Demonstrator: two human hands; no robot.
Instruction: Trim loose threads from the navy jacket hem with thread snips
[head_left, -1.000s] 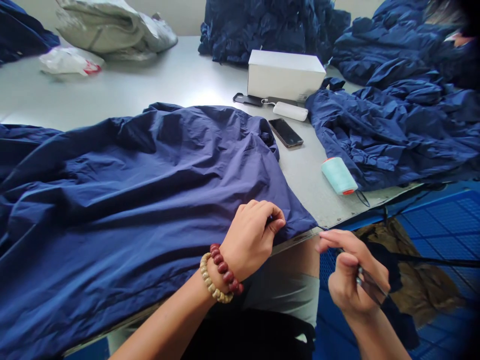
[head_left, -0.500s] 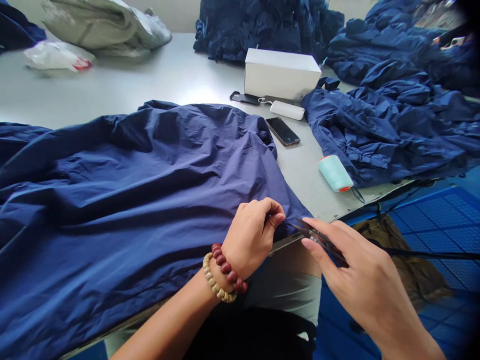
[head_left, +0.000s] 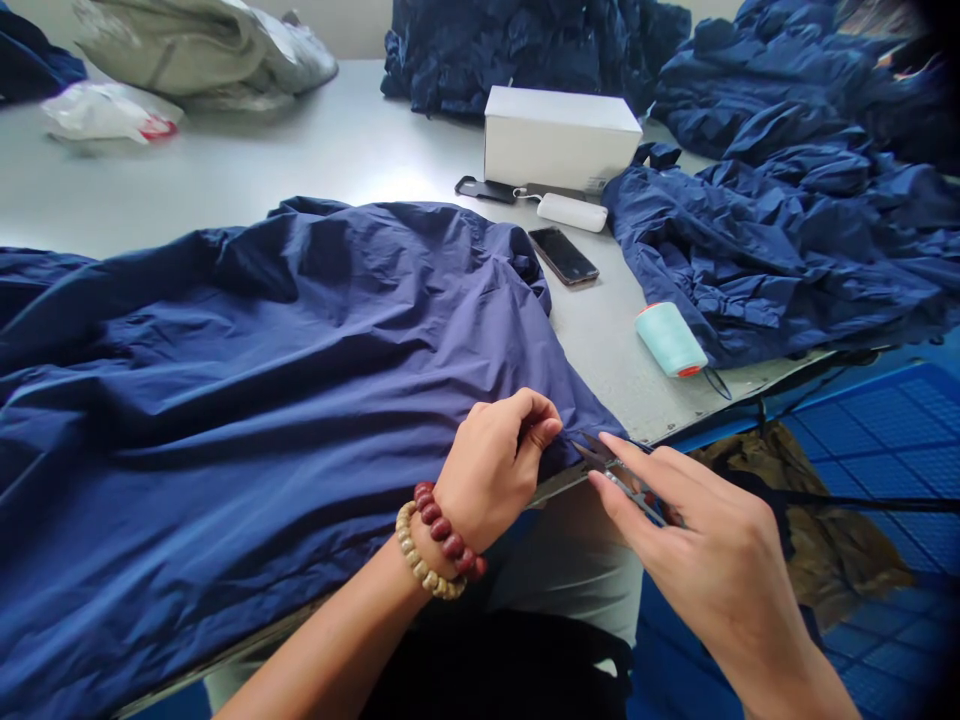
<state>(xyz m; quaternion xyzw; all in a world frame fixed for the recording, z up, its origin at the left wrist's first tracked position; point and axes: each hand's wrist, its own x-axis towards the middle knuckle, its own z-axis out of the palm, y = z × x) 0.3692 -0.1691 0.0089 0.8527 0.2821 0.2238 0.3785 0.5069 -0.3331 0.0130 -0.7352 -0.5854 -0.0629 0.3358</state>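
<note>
A navy nylon garment (head_left: 262,400) lies spread over the table, its corner hanging at the table's front edge (head_left: 577,480). My left hand (head_left: 495,465) pinches a fold of its hem near that corner, and the fingers hide the pinched spot. Two bead bracelets (head_left: 439,540), one red and one cream, circle that wrist. My right hand (head_left: 705,545) holds small metal thread snips (head_left: 611,472) between fingers and thumb. Their tips sit just off the hem, close to my left fingers. I cannot tell whether they touch the fabric.
A pale blue thread cone (head_left: 670,340) lies near the edge beside a crumpled navy garment pile (head_left: 787,250). Further back are a phone (head_left: 562,255), a white power bank (head_left: 571,212) and a white box (head_left: 562,138). Blue mesh (head_left: 877,430) lies below the table at right.
My right hand has moved up and left from the lower right, bringing the snips to the hem. My left hand still pinches the same fold.
</note>
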